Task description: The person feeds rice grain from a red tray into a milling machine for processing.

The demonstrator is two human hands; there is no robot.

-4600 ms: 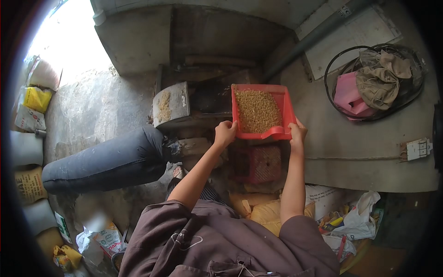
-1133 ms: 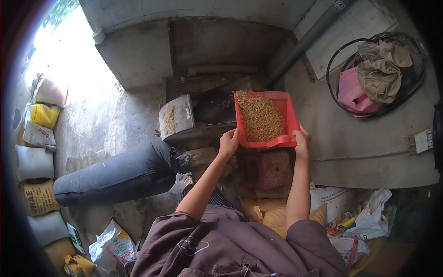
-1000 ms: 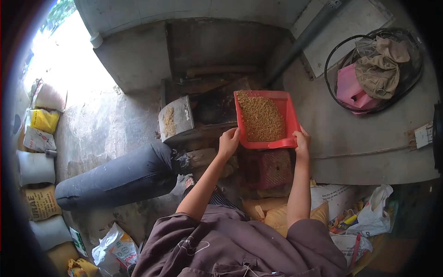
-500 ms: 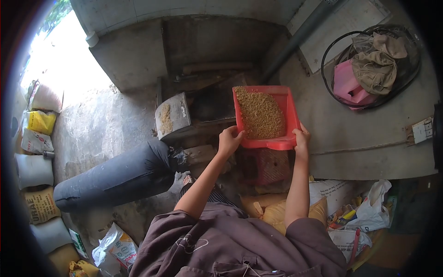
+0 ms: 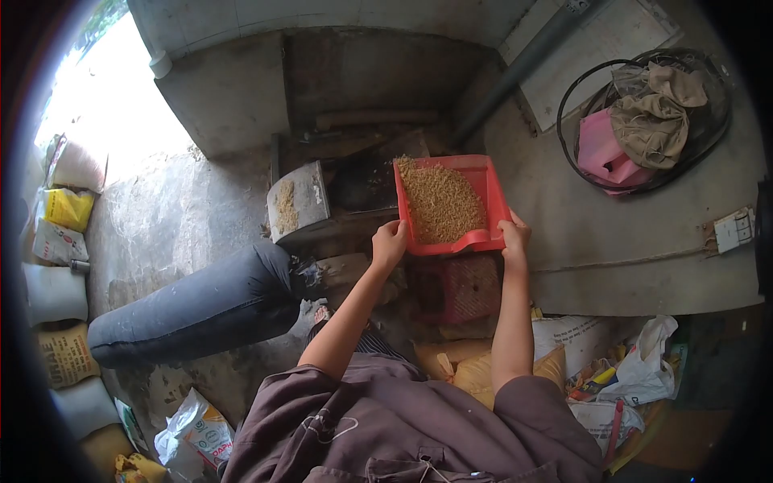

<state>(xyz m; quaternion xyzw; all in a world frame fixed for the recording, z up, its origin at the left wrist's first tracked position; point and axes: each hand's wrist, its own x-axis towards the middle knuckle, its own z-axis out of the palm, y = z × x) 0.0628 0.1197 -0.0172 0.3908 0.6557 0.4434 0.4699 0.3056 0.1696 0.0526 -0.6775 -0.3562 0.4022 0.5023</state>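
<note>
A red plastic scoop [image 5: 494,211], shaped like a dustpan, holds a heap of tan grain [image 5: 444,203] that lies mostly toward its left side. My left hand [image 5: 390,241] is closed on the scoop's lower left edge. At its lower right corner, my right hand [image 5: 515,235] grips the rim. Beneath the scoop is a dark red plastic stool [image 5: 467,291]. To the left, a grey metal chute [image 5: 307,190] has some grain on its surface.
A stuffed dark blue sack-like roll [image 5: 197,310] lies at the left. Filled sacks [image 5: 71,354] line the left edge. Yellow sacks [image 5: 475,374] sit close to my body. A black cable coil [image 5: 568,133] surrounds cloth at the upper right. A dark pipe [image 5: 515,76] slants behind the scoop.
Both hands and the red scoop have shifted slightly left in the view. The grain heap looks slightly changed in outline. My hands keep their hold on the scoop.
</note>
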